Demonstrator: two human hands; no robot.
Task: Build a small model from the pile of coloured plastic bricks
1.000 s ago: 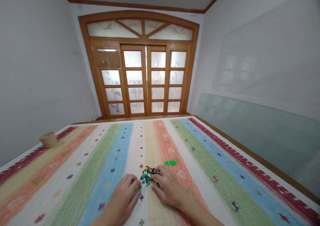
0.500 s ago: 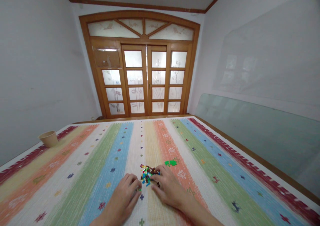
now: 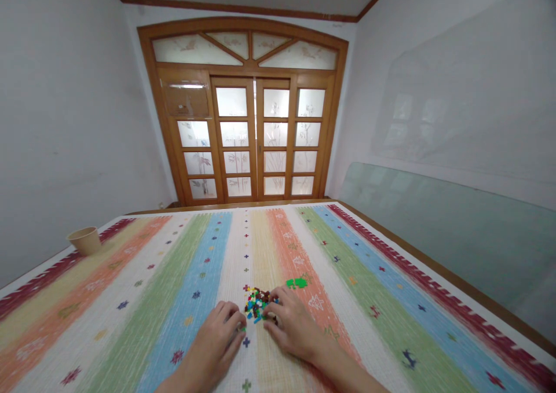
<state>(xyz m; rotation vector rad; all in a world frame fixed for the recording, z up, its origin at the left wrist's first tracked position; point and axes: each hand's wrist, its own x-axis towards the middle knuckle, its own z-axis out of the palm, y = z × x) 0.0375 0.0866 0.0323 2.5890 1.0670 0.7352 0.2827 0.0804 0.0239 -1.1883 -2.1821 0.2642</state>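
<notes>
A heap of tiny multicoloured plastic bricks (image 3: 257,304) lies on a striped woven cloth (image 3: 373,346), in red, green, blue and yellow. My left hand (image 3: 212,338) rests at the heap's lower left, its fingertips curled against the pieces. My right hand (image 3: 293,323) presses in from the right, fingers spread over the heap's edge. Neither hand clearly shows a held piece. A small cluster of bright green bricks (image 3: 296,283) lies just beyond my right hand.
A tan paper cup (image 3: 84,241) stands near the cloth's far left edge. A long glass pane (image 3: 443,231) leans along the right side. Wooden glazed doors (image 3: 243,109) fill the far wall.
Both hands stay at the heap, with the fingers drawn slightly closer around it. The view has shifted a little.
</notes>
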